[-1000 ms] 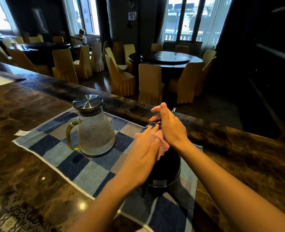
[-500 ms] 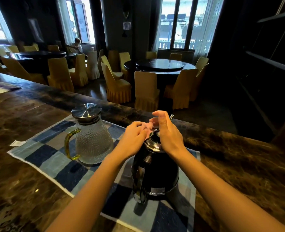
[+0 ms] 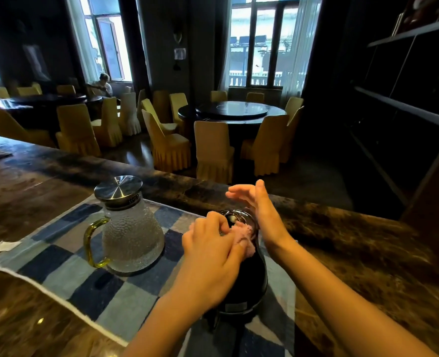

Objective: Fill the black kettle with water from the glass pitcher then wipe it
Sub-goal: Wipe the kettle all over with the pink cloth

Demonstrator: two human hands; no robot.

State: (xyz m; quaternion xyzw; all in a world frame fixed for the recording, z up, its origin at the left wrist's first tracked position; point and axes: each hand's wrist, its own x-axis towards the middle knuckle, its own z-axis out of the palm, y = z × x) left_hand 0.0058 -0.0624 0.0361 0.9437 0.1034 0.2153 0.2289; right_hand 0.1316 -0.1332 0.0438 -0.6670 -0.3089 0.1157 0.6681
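Note:
The black kettle [image 3: 249,282] stands upright on a blue checked mat [image 3: 84,284], its shiny lid showing between my hands. My left hand [image 3: 210,256] presses a pink cloth [image 3: 242,234] against the kettle's upper front and lid. Fingers spread, my right hand [image 3: 262,212] hovers at the kettle's right side and holds nothing. The textured glass pitcher [image 3: 132,235], with a steel lid and yellow handle, sits on the mat to the left of the kettle.
The mat lies on a dark marble counter [image 3: 367,253] whose far edge runs just behind the kettle. A small white paper scrap [image 3: 6,246] lies left of the mat. Beyond the counter are round tables and yellow-covered chairs [image 3: 213,150]; a person sits by a far window.
My right hand has let go of the kettle's top and opened, lifting to the right. My left hand slid the pink cloth back from the lid's far side toward me.

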